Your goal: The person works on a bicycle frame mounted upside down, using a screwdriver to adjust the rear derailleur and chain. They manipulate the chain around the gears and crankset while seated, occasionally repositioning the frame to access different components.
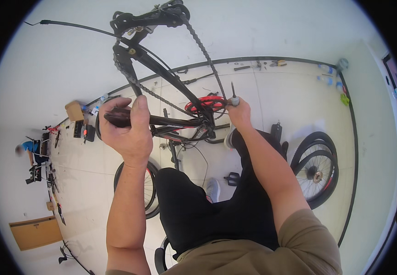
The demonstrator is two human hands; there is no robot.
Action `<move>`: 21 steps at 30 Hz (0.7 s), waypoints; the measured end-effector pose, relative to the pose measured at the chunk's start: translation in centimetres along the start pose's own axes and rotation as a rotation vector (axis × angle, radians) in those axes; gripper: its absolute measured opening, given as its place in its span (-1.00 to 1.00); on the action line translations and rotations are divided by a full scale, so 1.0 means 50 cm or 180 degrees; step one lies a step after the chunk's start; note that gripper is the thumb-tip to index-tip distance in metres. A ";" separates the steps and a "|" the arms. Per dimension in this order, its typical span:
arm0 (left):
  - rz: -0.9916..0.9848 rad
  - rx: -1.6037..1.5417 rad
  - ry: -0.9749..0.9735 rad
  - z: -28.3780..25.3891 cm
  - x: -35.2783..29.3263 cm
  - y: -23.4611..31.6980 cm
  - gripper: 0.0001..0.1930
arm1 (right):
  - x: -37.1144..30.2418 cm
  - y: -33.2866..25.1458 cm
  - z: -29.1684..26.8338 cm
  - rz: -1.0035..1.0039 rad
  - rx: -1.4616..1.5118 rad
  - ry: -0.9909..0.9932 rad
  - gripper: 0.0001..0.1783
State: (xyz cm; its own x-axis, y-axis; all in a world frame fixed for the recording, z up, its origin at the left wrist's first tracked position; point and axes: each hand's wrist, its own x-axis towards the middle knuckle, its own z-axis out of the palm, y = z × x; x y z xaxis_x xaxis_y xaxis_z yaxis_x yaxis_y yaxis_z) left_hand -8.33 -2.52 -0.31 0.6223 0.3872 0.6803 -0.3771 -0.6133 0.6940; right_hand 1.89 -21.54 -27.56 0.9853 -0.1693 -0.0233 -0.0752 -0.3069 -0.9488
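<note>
A black bicycle frame (175, 121) stands in front of me with its wheels off. My left hand (132, 133) is closed around a dark part that looks like one of its tubes. The fingers partly hide the grip. In my right hand (240, 113) is a screwdriver (233, 91), its thin shaft pointing up beside the chain. A red chainring (206, 105) sits just left of that hand. From there the chain (200, 43) runs up to the rear derailleur (176, 14) at the top. A loose cable (79, 26) sticks out to the left.
Wheels lie on the floor at right (315, 172) and left beneath the frame. A pedal (232, 178) lies near my feet. Along the wall are a hammer (249, 67), pliers (278, 63), bottles (325, 79) and a cardboard box (74, 111). Another person (33, 149) sits far left.
</note>
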 end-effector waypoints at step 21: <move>-0.0013 -0.0176 0.0117 0.001 0.003 0.011 -0.72 | -0.028 -0.034 0.002 0.1635 0.1581 -0.0454 -0.67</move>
State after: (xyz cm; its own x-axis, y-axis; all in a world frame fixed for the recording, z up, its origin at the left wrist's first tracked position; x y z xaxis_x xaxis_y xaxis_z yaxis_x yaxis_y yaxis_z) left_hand -8.41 -2.81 0.16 0.5987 0.4153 0.6849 -0.4125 -0.5732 0.7080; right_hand 0.63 -20.67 -25.94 0.8573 -0.0436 -0.5129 -0.4885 0.2456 -0.8373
